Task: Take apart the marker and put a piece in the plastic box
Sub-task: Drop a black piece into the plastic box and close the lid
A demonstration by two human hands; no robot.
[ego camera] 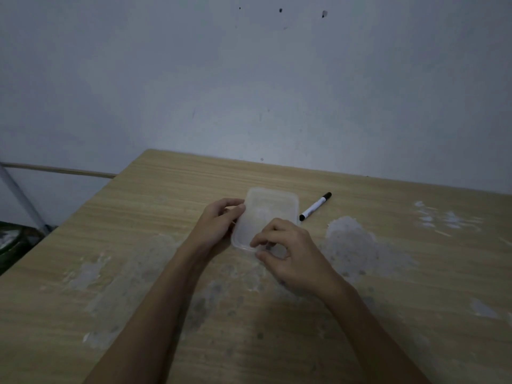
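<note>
Head view: at a worn table point(138, 273), the left hand point(214, 225) grips the plastic box point(266, 214) by its side while the right hand point(288, 253) pinches its near corner, apparently opening the lid. The marker point(315, 206), intact, lies just right; next, free the lid.

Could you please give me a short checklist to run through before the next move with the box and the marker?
1. Plastic box steadied: ok, left hand holds its left side.
2. Lid ready to come off: ok, right hand has its grip on the near corner.
3. Lid already loose: cannot tell, the plastic is clear and the light dim.
4. Marker within reach: ok, it lies on the table just right of the box, untouched.
5. Marker taken apart: not ok, still in one piece.
6. Box contents: cannot tell.
</note>
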